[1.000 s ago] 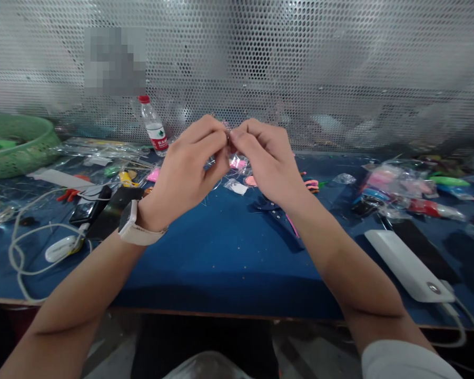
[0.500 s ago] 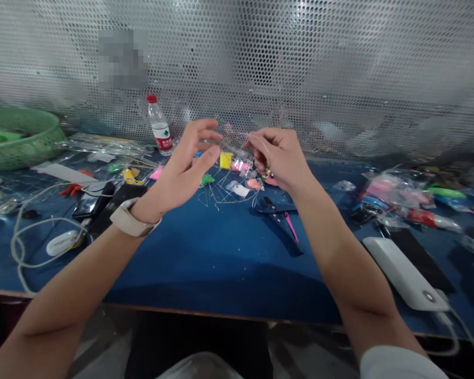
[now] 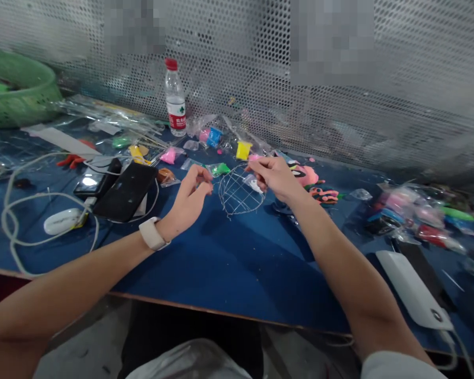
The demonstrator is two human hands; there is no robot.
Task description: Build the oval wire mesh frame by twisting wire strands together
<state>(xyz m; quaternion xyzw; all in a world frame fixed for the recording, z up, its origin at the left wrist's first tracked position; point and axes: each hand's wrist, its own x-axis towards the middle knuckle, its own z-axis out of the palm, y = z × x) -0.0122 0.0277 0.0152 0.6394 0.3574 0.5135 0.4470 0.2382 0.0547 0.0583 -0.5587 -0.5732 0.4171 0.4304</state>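
A round frame of thin wire, crossed like a net (image 3: 237, 202), hangs tilted over the blue table. My right hand (image 3: 274, 179) pinches its upper right rim between thumb and fingers. To the left of the frame, my left hand (image 3: 189, 202) is held in the air, fingers loosely bent and apart from the thumb, with nothing seen in it. A white band (image 3: 153, 234) circles the left wrist. Partly hidden behind my right forearm lies a dark-handled hand tool (image 3: 296, 231). Bags of green clay (image 3: 220, 169) and yellow clay (image 3: 243, 150) lie beyond the frame.
A water bottle (image 3: 176, 102) stands against the perforated metal wall. Left are a black phone (image 3: 126, 192), a white cable and a green basket (image 3: 19, 102). A white power bank (image 3: 413, 289) and a pile of plastic packets (image 3: 411, 210) lie right. Pink-and-black shapes (image 3: 324, 196) lie past my right wrist.
The view has shifted. Both hands are lower in the picture; my left hand has drawn away from my right and its fingers are more bent. The wire frame now shows plainly below my right hand.
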